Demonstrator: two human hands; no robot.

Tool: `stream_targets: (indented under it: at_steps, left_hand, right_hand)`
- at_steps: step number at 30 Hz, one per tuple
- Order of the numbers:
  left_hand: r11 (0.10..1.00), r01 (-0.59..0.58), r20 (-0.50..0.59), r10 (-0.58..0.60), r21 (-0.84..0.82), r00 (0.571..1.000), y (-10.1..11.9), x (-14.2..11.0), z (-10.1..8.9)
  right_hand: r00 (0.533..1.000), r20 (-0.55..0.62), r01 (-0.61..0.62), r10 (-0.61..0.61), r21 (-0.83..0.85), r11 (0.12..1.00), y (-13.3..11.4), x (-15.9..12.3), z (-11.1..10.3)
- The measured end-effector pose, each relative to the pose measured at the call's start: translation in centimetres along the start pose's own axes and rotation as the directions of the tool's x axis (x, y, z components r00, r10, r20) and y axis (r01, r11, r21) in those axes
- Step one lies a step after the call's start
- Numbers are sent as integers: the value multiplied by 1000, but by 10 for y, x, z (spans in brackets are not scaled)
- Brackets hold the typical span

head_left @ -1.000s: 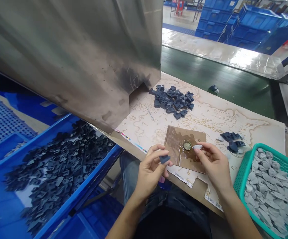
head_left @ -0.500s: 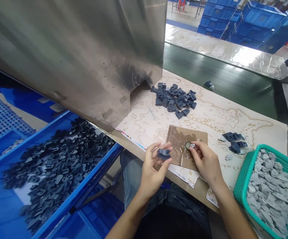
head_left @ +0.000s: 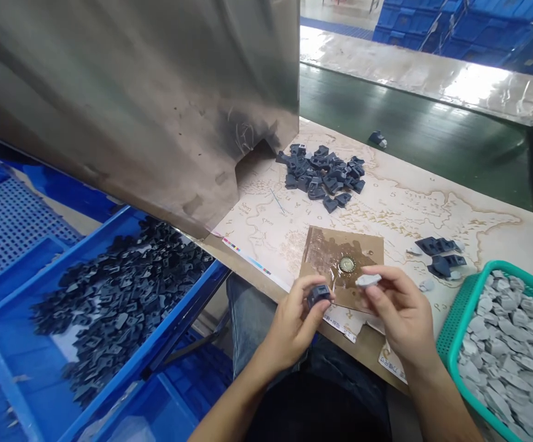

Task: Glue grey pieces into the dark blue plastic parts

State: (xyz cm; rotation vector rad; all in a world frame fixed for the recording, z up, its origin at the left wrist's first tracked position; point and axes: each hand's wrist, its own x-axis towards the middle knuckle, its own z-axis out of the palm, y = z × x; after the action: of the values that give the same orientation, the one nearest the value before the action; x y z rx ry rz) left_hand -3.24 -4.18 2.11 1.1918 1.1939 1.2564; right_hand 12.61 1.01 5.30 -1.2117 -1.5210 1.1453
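Observation:
Between the thumb and fingers of my left hand point(head_left: 294, 322) is a small dark blue-grey plastic part point(head_left: 319, 295) with a square opening. My right hand point(head_left: 402, 307) pinches a light grey, leaf-shaped piece point(head_left: 368, 280) by its edge, a short way right of the dark part; the two do not touch. Behind both hands lies a wet-looking brown cardboard square point(head_left: 326, 248). On it sits a small round dish point(head_left: 347, 264) with liquid around it. A heap of similar dark parts point(head_left: 322, 172) lies farther back on the map-printed sheet point(head_left: 266, 227).
A green basket point(head_left: 455, 344) of light grey pieces stands at the right, with a few dark parts point(head_left: 441, 255) behind it. A blue crate point(head_left: 123, 393) full of dark parts is at the left. A metal panel point(head_left: 156, 110) rises at back left; a green conveyor belt point(head_left: 409, 129) runs behind.
My right hand has lifted the light grey piece away from the round dish, toward me and slightly right. My left hand has moved a little right and turned the dark part.

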Motion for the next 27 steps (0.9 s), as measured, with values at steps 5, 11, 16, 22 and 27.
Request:
stream_targets:
  at_steps: [5, 11, 16, 22, 27]
  left_hand:
    - [965, -165, 133, 140, 203, 981, 12, 5, -1]
    - [953, -201, 169, 165, 225, 972, 14, 6, 2]
    - [953, -189, 159, 154, 235, 975, 14, 6, 3]
    - [944, -197, 151, 162, 265, 975, 15, 6, 2]
    - [911, -243, 161, 199, 333, 967, 14, 5, -1]
  right_hand:
    - [985, 167, 40, -42, 16, 999, -10, -9, -1]
    - [981, 187, 59, -50, -42, 997, -6, -11, -6]
    - [982, 182, 60, -46, -76, 995, -5, -11, -6]
    - [963, 252, 130, -92, -139, 982, -7, -10, -7]
    - [912, 390, 219, -126, -204, 954, -11, -5, -9]
